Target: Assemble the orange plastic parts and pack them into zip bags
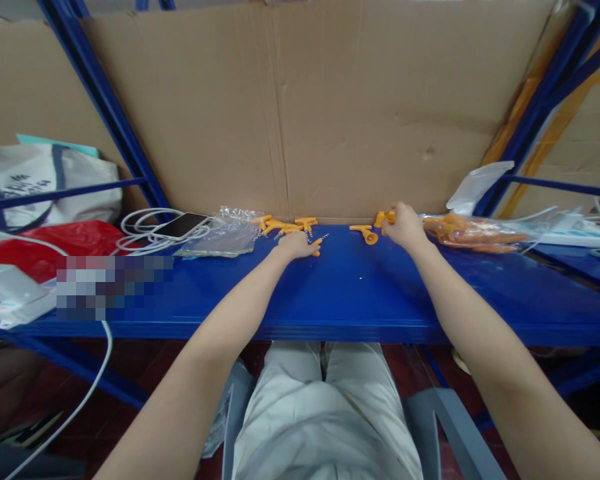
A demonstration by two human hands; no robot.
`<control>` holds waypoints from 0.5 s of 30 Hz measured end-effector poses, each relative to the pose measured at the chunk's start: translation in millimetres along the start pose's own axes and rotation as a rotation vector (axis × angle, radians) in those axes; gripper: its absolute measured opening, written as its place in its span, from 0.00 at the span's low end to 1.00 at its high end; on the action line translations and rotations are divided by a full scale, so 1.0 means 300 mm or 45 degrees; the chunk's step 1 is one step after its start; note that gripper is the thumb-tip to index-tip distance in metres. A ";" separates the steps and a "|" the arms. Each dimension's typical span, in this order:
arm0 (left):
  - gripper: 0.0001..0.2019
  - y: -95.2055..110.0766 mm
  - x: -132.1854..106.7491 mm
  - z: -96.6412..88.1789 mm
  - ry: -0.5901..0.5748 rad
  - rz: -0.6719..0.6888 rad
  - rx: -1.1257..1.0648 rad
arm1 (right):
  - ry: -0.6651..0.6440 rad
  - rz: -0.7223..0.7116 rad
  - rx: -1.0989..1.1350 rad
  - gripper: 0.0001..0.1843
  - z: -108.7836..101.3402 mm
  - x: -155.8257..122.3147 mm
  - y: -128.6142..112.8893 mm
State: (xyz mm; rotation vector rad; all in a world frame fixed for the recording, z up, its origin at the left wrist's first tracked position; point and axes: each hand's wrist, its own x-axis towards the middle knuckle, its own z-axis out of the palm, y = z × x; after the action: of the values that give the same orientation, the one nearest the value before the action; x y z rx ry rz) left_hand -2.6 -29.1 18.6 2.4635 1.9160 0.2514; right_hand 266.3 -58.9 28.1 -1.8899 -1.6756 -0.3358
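My left hand rests low over the table with its fingers closed on a yellow corkscrew, whose metal spiral points away to the right. Just behind that hand lie several more yellow corkscrew pieces, some with spirals showing. My right hand pinches a yellow plastic part near the cardboard; the fingers hide much of its shape. Between the hands, a yellow T-shaped piece with a round, cup-like end lies on the blue tabletop.
Beside my right hand is a clear bag of orange-yellow parts. To the left lie a clear plastic bag, a phone, coiled white cable and a red bag. A cardboard sheet stands behind the blue table.
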 end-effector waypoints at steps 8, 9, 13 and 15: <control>0.10 0.004 -0.003 -0.001 -0.097 0.078 -0.050 | -0.275 -0.347 0.315 0.15 0.048 -0.031 -0.059; 0.10 0.004 -0.003 0.000 -0.086 0.082 -0.061 | -0.326 -0.359 0.350 0.15 0.052 -0.037 -0.061; 0.09 -0.002 0.004 0.011 -0.028 0.111 -0.093 | -0.402 -0.390 0.419 0.15 0.058 -0.045 -0.059; 0.09 -0.005 0.011 0.016 -0.013 0.120 -0.096 | -0.395 -0.376 0.436 0.14 0.062 -0.042 -0.053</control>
State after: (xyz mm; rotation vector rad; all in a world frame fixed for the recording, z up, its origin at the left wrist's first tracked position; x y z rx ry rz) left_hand -2.8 -25.2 14.0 2.5040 1.7550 0.3056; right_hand 245.2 -57.9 10.5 -1.4989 -2.0708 0.1356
